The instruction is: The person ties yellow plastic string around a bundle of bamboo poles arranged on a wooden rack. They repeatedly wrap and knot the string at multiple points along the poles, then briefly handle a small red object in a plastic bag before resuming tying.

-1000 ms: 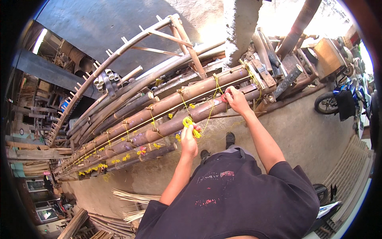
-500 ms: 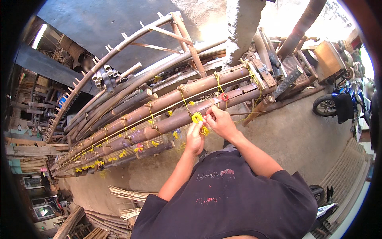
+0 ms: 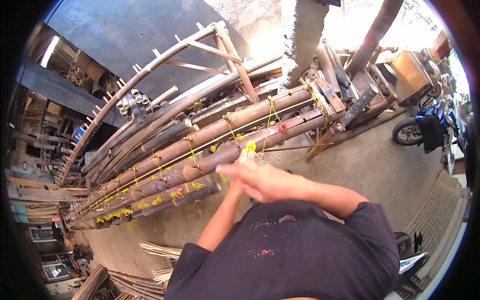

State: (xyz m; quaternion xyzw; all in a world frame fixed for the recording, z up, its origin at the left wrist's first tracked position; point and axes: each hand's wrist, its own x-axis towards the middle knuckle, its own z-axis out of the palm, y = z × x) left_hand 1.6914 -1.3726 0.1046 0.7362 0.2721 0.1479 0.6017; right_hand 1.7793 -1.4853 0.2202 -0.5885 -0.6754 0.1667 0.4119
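Two long bamboo poles (image 3: 250, 116) are running side by side beyond the person. The blurred right hand (image 3: 260, 181) is overlapping the left hand (image 3: 246, 159), its grip impossible to tell; the left hand's fingers are pinching a yellow cord coil (image 3: 250, 146), which is showing against the nearer pole (image 3: 215, 158).

Blue motorbike (image 3: 442, 119) near the right edge, rough pillar (image 3: 303, 42) at top, ridged sheeting (image 3: 438, 231) lower right.
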